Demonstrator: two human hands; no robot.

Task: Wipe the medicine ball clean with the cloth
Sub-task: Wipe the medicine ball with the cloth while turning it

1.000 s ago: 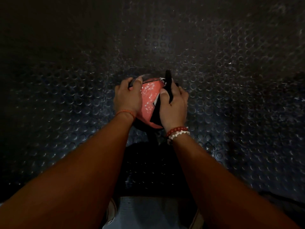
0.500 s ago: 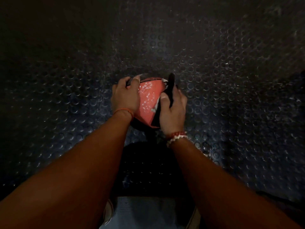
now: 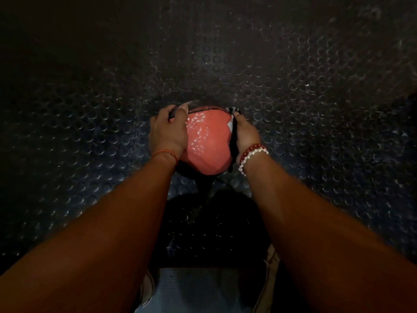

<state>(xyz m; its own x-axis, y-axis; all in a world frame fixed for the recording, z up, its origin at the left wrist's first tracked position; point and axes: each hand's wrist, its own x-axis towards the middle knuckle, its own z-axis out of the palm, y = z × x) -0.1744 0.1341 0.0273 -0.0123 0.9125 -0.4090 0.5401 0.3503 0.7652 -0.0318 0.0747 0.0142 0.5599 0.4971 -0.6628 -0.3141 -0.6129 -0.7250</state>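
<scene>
A medicine ball [image 3: 207, 141] with a salmon-red panel and black edging sits on the dark studded floor in the middle of the view. My left hand [image 3: 168, 132] grips its left side, thumb hooked over the top rim. My right hand [image 3: 246, 134] holds a dark cloth [image 3: 234, 141] with a white patch against the ball's right side; the cloth hangs down past my wrist. The red panel between my hands is bare and shiny with specks.
A dark rubber floor mat [image 3: 316, 109] with raised round studs spreads all around the ball. My knees and light trousers [image 3: 198, 290] are at the bottom edge, close behind the ball. The scene is dim.
My right hand has slid the cloth from the middle of the red panel out to the ball's right side, uncovering more of the panel. My left hand has kept its hold.
</scene>
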